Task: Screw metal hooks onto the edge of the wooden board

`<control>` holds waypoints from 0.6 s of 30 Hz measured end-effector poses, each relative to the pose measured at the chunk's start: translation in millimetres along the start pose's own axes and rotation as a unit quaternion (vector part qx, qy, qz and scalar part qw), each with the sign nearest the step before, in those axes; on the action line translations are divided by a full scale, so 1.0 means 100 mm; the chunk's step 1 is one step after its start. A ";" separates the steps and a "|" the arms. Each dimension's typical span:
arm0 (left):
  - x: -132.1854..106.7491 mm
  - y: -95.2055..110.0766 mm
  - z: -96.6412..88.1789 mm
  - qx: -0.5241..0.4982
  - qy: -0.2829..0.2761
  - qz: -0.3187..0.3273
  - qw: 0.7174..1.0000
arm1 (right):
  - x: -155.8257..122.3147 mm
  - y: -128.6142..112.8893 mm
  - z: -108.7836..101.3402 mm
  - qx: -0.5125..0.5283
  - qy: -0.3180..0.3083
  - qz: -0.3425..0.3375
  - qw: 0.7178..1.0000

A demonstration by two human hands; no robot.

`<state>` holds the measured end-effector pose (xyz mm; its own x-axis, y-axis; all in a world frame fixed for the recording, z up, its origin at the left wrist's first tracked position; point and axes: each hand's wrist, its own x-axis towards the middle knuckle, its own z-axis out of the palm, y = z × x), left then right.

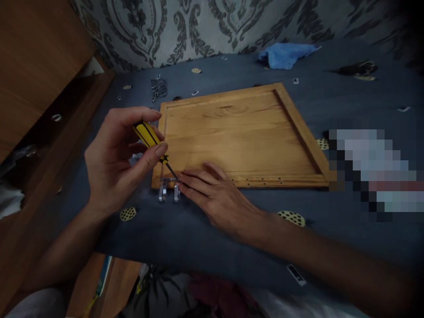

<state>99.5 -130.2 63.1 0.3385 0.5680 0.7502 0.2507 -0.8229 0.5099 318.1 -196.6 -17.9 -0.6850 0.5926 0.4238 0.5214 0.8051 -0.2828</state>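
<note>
My left hand [121, 154] is closed around the yellow and black handle of a screwdriver [149, 137], thumb and fingers along its sides. The screwdriver slants down to the right, its tip at a metal fitting with two curved hooks [169, 190]. This fitting sits at the near left corner of a framed wooden panel [232, 137], its hooks hanging past the edge. My right hand [218, 198] lies palm down on the panel's near rail, fingers stretched out, fingertips beside the screwdriver tip. Any screw under the tip is too small or hidden to make out.
The panel lies on a dark blue patterned cloth [205, 238]. A blue rag [286, 55], a small bag of dark hardware [159, 89] and a dark object [359, 68] lie behind it. Wooden furniture [39, 66] rises at left. A pixelated patch covers the right side.
</note>
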 end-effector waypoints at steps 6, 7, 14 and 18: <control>-0.01 -0.06 -0.03 0.006 -0.001 0.033 0.999 | -0.01 0.00 0.01 -0.003 -0.004 0.004 1.000; -0.01 -0.05 -0.03 0.007 0.000 0.030 1.000 | -0.02 0.00 0.02 -0.002 -0.005 0.003 1.000; 0.00 0.04 -0.03 -0.016 -0.041 -0.022 0.999 | -0.02 0.01 0.04 -0.003 0.004 0.000 1.000; 0.00 -0.01 -0.02 0.006 0.005 -0.004 1.000 | -0.02 0.01 0.04 0.000 0.015 -0.008 1.000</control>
<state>97.2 -129.9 63.3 0.3277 0.5737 0.7507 0.2646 -0.8185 0.5100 317.6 -196.7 -22.8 -0.6786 0.5779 0.4533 0.5098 0.8149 -0.2758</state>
